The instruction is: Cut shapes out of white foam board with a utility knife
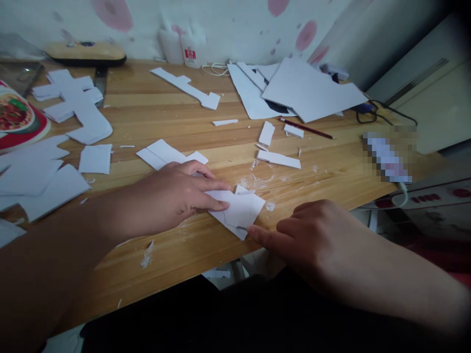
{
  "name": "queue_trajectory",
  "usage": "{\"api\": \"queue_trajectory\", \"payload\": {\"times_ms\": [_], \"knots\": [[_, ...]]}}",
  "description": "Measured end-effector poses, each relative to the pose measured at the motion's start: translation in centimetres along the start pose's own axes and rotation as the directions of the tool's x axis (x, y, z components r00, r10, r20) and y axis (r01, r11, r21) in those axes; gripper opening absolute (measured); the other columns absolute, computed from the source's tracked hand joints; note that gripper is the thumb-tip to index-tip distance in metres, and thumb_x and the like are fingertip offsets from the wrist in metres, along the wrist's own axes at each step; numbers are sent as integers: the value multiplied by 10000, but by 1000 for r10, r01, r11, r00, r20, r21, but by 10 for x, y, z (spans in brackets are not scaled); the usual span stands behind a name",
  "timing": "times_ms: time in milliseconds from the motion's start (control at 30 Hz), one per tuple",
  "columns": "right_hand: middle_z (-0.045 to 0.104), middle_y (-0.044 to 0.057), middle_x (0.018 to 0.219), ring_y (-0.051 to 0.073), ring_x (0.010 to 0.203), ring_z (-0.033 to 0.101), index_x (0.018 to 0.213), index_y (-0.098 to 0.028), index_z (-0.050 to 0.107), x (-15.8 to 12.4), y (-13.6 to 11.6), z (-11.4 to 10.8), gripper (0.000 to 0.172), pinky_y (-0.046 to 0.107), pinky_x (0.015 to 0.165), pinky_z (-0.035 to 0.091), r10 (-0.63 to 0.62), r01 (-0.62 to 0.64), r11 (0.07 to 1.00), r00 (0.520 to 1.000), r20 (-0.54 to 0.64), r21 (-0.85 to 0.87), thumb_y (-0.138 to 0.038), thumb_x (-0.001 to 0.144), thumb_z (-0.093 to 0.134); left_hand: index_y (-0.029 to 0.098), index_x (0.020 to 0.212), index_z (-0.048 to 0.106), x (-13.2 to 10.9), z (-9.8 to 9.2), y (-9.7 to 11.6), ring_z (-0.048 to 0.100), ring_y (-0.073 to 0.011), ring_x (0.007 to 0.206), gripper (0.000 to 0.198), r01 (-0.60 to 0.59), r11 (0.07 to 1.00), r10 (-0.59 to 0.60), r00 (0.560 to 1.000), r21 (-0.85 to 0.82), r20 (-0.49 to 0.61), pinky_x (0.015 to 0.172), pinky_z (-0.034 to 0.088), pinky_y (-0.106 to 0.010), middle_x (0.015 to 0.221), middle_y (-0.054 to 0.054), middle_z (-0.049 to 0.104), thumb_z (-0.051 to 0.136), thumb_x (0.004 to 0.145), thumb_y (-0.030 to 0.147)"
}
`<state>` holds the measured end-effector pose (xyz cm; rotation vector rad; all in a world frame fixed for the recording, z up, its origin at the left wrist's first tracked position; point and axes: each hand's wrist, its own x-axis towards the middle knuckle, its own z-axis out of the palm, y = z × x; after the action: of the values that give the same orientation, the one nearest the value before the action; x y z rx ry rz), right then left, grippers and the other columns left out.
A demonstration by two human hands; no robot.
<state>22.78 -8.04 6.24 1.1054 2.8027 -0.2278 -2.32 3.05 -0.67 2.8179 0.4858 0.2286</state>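
A small white board piece (241,208) lies near the table's front edge, with a pencil-like line across it and a small tab standing at its far side. My left hand (184,191) holds it down from the left, thumb on its face and index finger along its far edge. The index fingertip of my right hand (305,233) touches the near right corner. The other right fingers are curled under, so whatever they may hold is hidden. Partly behind my left hand is another white board piece (162,153).
White offcuts (279,159) and a dark red pencil (307,127) lie beyond my hands. Larger white sheets (312,90) are stacked at the back right, cross-shaped cutouts (75,100) at the left. A glue bottle (190,51) stands by the wall. A blurred-out device (388,154) is at the right.
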Motion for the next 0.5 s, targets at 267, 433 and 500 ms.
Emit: {"api": "queue_trajectory", "payload": {"times_ms": [267,433,500], "knots": [[628,-19,651,126,518,547,1040,-160,629,-9,1,3,261,296,480,274,-1,1,999,1000,2,38,-67,798,595,459,1162,647,0,-1,0,521,-241,1123,367,-11,1000,10,1000,-30,-12,902,408,-374,1325,78,605,432,956,244],[606,-18,651,146,538,539,1154,-152,588,-13,2,5,319,316,493,252,-47,47,999,999,8,-5,-107,838,586,458,1166,644,-1,-1,-1,506,-245,1131,376,-7,1000,7,1000,-14,-2,905,401,-387,1314,68,614,436,950,230],[605,-15,661,154,546,536,1194,-148,565,-15,5,8,336,323,499,245,-89,88,995,996,-7,-34,-131,859,577,474,1170,633,-1,-1,-1,498,-231,1135,383,-6,1000,6,1000,5,9,916,395,-379,1309,80,615,445,949,222]]}}
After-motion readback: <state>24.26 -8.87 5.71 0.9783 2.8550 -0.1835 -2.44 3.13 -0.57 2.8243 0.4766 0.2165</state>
